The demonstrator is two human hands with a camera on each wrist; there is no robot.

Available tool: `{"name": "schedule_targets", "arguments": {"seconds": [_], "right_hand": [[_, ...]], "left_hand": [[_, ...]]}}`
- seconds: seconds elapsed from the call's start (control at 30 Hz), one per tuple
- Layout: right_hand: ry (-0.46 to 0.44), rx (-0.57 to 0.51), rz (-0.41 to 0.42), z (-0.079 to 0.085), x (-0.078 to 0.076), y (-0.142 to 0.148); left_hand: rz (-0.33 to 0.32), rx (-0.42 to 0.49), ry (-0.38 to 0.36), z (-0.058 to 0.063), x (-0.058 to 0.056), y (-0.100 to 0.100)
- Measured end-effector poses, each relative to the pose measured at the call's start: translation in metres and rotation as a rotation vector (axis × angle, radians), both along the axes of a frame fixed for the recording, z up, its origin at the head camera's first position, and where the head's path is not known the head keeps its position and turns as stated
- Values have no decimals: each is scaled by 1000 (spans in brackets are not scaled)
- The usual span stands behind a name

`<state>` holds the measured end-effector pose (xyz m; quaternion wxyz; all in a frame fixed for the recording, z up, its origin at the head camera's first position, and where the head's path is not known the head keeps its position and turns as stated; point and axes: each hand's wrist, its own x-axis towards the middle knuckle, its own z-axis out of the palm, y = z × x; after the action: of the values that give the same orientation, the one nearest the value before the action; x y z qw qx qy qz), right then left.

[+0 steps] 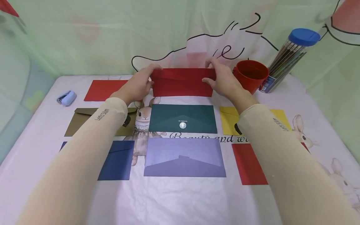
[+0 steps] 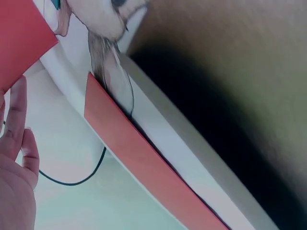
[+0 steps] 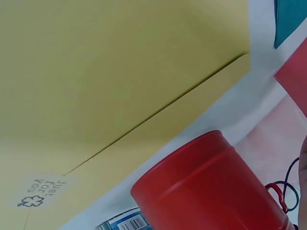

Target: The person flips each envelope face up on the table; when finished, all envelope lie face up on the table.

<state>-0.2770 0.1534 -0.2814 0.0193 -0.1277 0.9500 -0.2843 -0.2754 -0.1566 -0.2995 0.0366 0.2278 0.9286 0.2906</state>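
Note:
A dark red envelope [image 1: 182, 82] is held up at the back of the table, tilted toward the head camera. My left hand [image 1: 138, 83] pinches its left end, thumb in front and fingers behind the top edge. Its right end is gripped the same way by my right hand [image 1: 223, 78]. In the left wrist view, fingers [image 2: 18, 108] touch the red envelope [image 2: 21, 43]. Below it lie a green envelope [image 1: 183, 120] with a round white emblem and a lavender envelope [image 1: 185, 159]. The right wrist view catches only a corner of the held envelope [image 3: 295, 76].
Left lie a red envelope [image 1: 104, 89], a brown envelope [image 1: 84, 122] and a blue envelope [image 1: 118, 162]. Right are a yellow envelope [image 1: 228, 120] and another red envelope [image 1: 250, 165], partly under my forearm. A red cup [image 1: 250, 75], pencil tube [image 1: 289, 56] and blue stapler [image 1: 67, 98] stand further back.

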Motion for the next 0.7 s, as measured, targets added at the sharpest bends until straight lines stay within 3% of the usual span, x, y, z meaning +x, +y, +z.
{"name": "schedule_targets", "arguments": {"seconds": [0.17,0.37,0.53,0.7], "right_hand": [[46,-10,-25,-6,-5,-2],[10,19,-32,-18,-9,-4],[-76,89,-44,-19,-13,-9],[-178,156,-56,-17,-20,-19]], "left_hand": [[2,3,12,-7,-3,1],[78,13,-89,-13,-4,5],[126,-68,-147,-15,-9,12],[125,-217,-187,-12,-14,19]]}}
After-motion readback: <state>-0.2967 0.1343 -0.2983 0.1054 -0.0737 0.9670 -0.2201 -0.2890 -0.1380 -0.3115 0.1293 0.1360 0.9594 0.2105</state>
